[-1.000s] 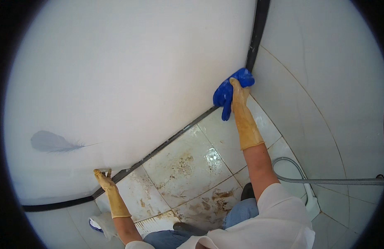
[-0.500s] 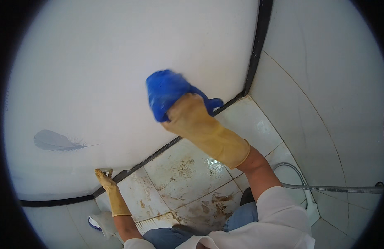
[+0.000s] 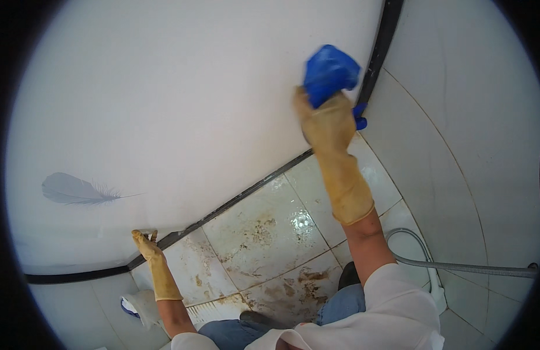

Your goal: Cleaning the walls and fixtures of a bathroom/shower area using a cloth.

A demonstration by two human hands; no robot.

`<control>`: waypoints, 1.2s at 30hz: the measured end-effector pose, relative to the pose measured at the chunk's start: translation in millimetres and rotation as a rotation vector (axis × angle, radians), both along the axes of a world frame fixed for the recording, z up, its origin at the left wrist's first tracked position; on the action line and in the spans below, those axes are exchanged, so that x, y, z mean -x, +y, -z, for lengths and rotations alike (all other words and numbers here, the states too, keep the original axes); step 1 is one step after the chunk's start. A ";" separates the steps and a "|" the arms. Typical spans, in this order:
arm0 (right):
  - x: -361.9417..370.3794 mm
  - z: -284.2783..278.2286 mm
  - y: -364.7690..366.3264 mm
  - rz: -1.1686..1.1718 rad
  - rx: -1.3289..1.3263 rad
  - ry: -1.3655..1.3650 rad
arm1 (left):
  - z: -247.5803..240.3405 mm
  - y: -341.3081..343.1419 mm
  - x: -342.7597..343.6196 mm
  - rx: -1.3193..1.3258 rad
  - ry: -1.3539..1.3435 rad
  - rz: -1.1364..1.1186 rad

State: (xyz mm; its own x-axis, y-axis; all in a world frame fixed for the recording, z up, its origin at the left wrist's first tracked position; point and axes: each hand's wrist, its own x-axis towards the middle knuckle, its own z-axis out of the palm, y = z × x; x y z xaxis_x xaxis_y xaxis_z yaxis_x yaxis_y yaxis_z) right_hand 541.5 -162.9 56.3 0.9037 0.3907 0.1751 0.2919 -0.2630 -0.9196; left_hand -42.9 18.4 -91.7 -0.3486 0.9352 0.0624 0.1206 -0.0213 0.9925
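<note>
My right hand (image 3: 331, 119), in a long yellow rubber glove, is closed on a crumpled blue cloth (image 3: 331, 73). It holds the cloth at the white panel (image 3: 194, 87), near the dark upright frame at the right. A loose blue end of the cloth pokes out beside the wrist. Lower left, my left hand (image 3: 146, 244), in a matching glove, rests against the panel's bottom edge by the dark frame strip (image 3: 241, 198). Its fingers are stretched and apart; a small dark spot between them is too small to make out.
Brown-stained, wet white floor tiles (image 3: 270, 233) lie below the panel. A grey flexible hose (image 3: 468, 267) runs along the tiled wall (image 3: 486, 116) at right. A white container (image 3: 144, 306) stands lower left. A grey feather print (image 3: 77, 189) marks the panel.
My right hand has swept the blue cloth up and to the right across the panel, toward the dark upright frame. My left hand stays almost where it was.
</note>
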 end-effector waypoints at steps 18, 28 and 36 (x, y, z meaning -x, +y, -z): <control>36.0 66.8 -38.6 -0.664 -0.361 0.765 | -10.1 -5.8 -10.4 0.005 0.009 -0.003; -8.1 101.1 -57.0 -0.410 -1.043 1.267 | -6.4 -4.5 -11.1 0.009 -0.018 0.018; -4.6 126.0 -68.2 -0.744 -0.843 1.226 | -7.7 -4.5 -1.8 -0.017 0.022 0.005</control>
